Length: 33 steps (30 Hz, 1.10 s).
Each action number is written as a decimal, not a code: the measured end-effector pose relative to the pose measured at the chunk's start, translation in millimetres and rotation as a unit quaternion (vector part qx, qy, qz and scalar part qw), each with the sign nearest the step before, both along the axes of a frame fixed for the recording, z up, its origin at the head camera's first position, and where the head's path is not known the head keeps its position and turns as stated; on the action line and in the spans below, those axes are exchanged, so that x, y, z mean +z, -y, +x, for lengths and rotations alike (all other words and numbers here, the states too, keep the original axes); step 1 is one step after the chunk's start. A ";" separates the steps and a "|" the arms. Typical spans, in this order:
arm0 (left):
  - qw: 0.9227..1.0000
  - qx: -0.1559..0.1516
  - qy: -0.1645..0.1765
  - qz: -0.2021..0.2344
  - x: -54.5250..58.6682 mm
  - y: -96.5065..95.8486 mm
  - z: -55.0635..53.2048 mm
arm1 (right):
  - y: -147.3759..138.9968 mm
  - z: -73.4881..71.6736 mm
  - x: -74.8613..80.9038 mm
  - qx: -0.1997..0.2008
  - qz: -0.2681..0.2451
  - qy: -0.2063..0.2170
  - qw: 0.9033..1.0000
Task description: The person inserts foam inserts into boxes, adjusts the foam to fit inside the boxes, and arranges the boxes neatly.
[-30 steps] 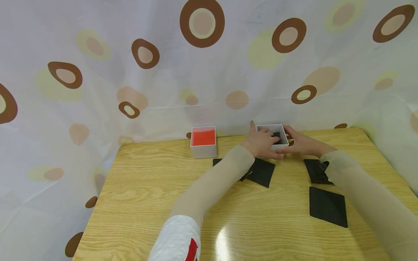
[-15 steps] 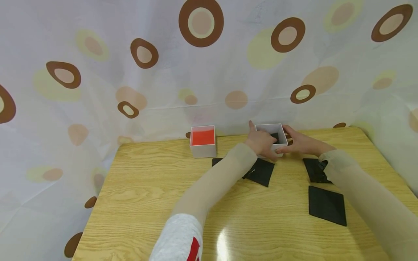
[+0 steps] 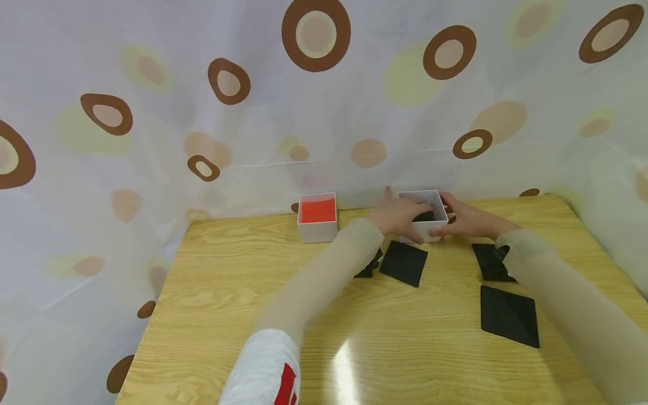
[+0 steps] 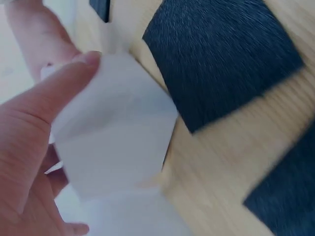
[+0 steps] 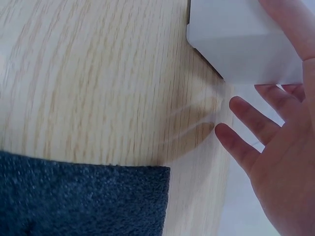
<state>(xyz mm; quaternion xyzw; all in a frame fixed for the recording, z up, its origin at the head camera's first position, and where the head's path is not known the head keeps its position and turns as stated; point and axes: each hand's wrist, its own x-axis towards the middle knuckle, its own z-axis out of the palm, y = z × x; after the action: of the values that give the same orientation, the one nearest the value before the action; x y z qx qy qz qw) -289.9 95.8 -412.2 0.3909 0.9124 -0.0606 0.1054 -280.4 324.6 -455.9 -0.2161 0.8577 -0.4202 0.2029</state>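
Note:
At the back of the table, a white open-topped box [image 3: 429, 232] has a black piece [image 3: 426, 216] inside. My right hand [image 3: 469, 220] holds the box by its right side, thumb at the front and fingers around the back. In the right wrist view, the spread fingers of this hand [image 5: 283, 130] reach past the box's edge [image 5: 246, 49]. My left hand [image 3: 397, 217] is at the box's left side, fingers extended over the opening. The left wrist view has the left thumb [image 4: 69, 86] lying across the white box [image 4: 118, 113].
A second white box [image 3: 318, 232] with a red sheet [image 3: 318, 210] inside stands to the left. Black squares lie nearby: one in front of the held box [image 3: 403, 263], another nearer on the right [image 3: 508, 316]. More black pieces lie partly hidden under both forearms. A patterned curtain [image 3: 314, 112] hangs behind.
My left hand has drawn back slightly left and up, its fingers now less deep in the box. The left forearm shifted left, showing more of the black square. My right hand keeps its hold.

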 end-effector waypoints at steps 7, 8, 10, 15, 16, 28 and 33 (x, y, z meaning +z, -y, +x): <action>0.996 -0.024 -0.004 0.089 15.8 38.7 5.1 | -2.5 -1.3 3.3 -0.006 0.007 -0.004 1.000; 0.995 -0.027 -0.004 0.100 17.6 44.5 7.1 | -3.3 -2.0 3.2 -0.007 0.007 -0.005 1.000; 0.992 -0.033 0.003 0.120 20.1 56.2 12.0 | -5.0 -3.2 2.7 -0.007 0.009 -0.008 1.000; 0.987 -0.042 0.027 0.150 18.9 85.3 26.1 | -8.7 -4.7 1.8 -0.010 0.012 -0.010 1.000; 0.987 -0.044 0.029 0.151 17.4 91.2 28.8 | -8.9 -4.7 2.1 -0.010 0.011 -0.010 1.000; 0.986 0.018 0.092 0.140 -4.7 171.9 61.0 | -3.9 -2.1 -0.4 -0.003 0.006 -0.009 1.000; 0.986 0.031 0.092 0.136 -20.5 191.5 69.5 | 0.9 -2.9 -2.0 -0.007 0.010 -0.007 1.000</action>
<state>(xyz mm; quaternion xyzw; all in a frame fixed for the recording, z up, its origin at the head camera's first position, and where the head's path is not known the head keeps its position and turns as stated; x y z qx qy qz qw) -220.4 -95.7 -432.8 0.3766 0.9104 0.1035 0.1367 -283.3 323.7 -457.9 -0.2114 0.8649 -0.4109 0.1960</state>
